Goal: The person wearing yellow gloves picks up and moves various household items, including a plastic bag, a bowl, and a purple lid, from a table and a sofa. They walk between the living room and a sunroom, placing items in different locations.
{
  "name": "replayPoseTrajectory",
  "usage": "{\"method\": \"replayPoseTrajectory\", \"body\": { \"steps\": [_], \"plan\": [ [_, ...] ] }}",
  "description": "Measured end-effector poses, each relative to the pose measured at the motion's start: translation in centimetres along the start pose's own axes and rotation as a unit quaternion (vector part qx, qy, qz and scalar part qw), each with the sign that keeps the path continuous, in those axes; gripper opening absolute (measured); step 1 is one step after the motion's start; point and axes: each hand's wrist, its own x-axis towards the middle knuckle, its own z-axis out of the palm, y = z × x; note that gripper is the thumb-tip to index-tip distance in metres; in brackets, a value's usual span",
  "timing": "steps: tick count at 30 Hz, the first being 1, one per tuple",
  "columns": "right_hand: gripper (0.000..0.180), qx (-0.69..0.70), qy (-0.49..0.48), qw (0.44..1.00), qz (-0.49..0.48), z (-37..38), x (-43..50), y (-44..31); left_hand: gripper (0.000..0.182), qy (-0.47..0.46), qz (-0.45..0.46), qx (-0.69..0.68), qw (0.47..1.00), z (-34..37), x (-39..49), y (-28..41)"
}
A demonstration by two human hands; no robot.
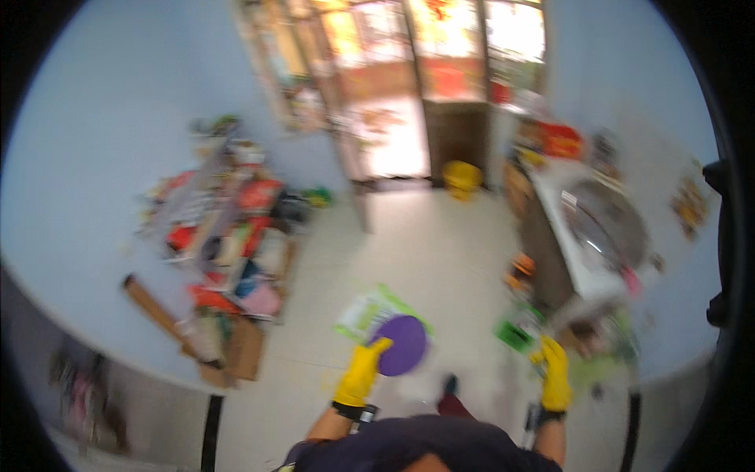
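My left hand (361,371), in a yellow glove, grips a flat purple disc (403,348) by its near edge, with the thumb on top. Behind the disc shows a green and white packet (368,312) with writing on it; whether the same hand holds it, I cannot tell. My right hand (552,374), gloved in yellow too, has its fingers bent. A green item (518,330) shows just beyond these fingertips, and blur hides whether they hold it. Both wrists carry dark bands.
Along the left wall lies a heap of mixed goods (230,230) beside a cardboard box (243,348). A white counter (590,259) with a round basin (607,221) lines the right wall. A yellow bucket (462,180) stands near the bright doorway (389,135). An orange item (520,268) is beside the counter.
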Motion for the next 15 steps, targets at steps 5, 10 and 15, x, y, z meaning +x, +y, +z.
{"method": "replayPoseTrajectory", "body": {
  "steps": [5,10,15],
  "plan": [
    [0.036,-0.117,-0.064,0.991,-0.003,1.2,7.7,-2.5,0.068,-0.054,-0.005,-0.047,0.997,5.2,4.9,-2.2],
    [0.046,-0.139,-0.227,0.959,0.094,5.5,15.3,0.7,0.053,0.104,0.025,-0.038,0.994,3.8,8.1,-2.0],
    [0.044,-0.086,-0.283,0.946,0.134,12.6,23.8,4.2,0.051,0.13,0.076,0.024,0.988,1.9,14.3,-1.0]
  ]
}}
